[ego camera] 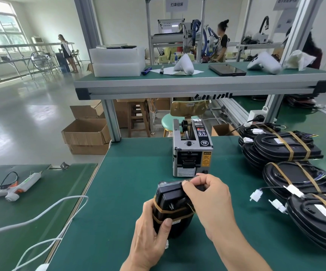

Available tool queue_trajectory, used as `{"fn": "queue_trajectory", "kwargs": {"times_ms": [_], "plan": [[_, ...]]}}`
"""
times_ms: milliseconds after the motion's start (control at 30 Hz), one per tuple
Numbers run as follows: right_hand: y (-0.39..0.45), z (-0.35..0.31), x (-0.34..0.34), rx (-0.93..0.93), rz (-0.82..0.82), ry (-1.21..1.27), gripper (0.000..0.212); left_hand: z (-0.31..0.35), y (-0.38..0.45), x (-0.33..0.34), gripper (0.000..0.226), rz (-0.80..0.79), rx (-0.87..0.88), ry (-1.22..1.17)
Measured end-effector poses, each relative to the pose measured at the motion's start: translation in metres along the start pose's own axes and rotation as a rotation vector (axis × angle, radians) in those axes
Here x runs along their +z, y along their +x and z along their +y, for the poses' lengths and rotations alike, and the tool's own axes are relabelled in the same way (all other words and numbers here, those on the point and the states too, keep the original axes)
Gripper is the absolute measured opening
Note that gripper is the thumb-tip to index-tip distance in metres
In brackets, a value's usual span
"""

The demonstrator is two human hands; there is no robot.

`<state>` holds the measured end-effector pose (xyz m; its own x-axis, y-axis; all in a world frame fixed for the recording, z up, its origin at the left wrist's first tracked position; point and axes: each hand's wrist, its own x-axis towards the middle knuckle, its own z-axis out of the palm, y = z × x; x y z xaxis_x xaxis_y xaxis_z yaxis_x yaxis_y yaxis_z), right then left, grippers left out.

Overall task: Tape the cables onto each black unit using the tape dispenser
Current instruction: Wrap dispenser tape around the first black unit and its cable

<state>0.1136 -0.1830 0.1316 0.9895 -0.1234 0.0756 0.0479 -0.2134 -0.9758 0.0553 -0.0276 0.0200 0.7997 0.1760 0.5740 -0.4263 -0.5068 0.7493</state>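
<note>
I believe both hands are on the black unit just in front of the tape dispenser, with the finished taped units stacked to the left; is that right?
Not quite: the head view shows the finished taped units stacked to the right, not the left. Both the left hand and right hand do hold the black unit before the tape dispenser.

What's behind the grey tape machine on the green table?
Behind the grey tape dispenser stands a round mint-green stool with a gold backrest, beyond the table edge. The dispenser hides the stool's legs.

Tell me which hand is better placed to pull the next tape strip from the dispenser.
Probably the right hand: it lies nearest the dispenser, just below its outlet, while the left hand grips the black unit.
</note>
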Motion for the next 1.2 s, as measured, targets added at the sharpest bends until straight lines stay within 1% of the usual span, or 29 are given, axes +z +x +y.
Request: {"fn": "queue_trajectory", "kwargs": {"times_ms": [100, 300, 500, 667, 767, 833, 900, 1000, 1067, 1200], "plan": [[-0.003, -0.001, 0.002, 0.032, -0.027, 0.063, 0.013, -0.001, 0.0, 0.0, 0.039, 0.001, 0.003, -0.001], [-0.01, -0.005, 0.005, 0.052, -0.073, 0.154, 0.025, -0.002, -0.001, 0.0, 0.038, -0.006, 0.017, -0.017], [-0.01, -0.005, 0.008, 0.063, -0.087, 0.218, 0.026, -0.003, -0.001, 0.001, 0.036, 0.0, 0.015, -0.015], [-0.007, 0.001, 0.011, 0.048, -0.067, 0.252, 0.024, -0.004, -0.001, 0.001, 0.032, -0.004, 0.01, -0.018], [-0.002, 0.006, 0.011, 0.034, -0.017, 0.251, 0.023, -0.006, -0.001, 0.001, 0.03, -0.002, -0.001, -0.012], [0.005, 0.01, 0.008, 0.074, 0.004, 0.362, 0.023, -0.007, -0.001, 0.001, 0.029, 0.007, -0.01, -0.015], [0.012, 0.016, 0.001, 0.148, -0.046, 0.47, 0.023, -0.007, 0.0, 0.001, 0.026, 0.013, -0.022, -0.031], [0.016, 0.028, -0.007, 0.179, -0.229, 0.444, 0.033, -0.008, 0.001, 0.001, 0.022, 0.023, -0.046, -0.045], [0.014, 0.036, -0.007, 0.188, -0.321, 0.444, 0.035, -0.009, 0.002, 0.001, 0.021, 0.027, -0.056, -0.046], [0.007, 0.053, -0.005, 0.206, -0.4, 0.443, 0.035, -0.007, 0.001, 0.002, 0.019, 0.028, -0.074, -0.041]]}}
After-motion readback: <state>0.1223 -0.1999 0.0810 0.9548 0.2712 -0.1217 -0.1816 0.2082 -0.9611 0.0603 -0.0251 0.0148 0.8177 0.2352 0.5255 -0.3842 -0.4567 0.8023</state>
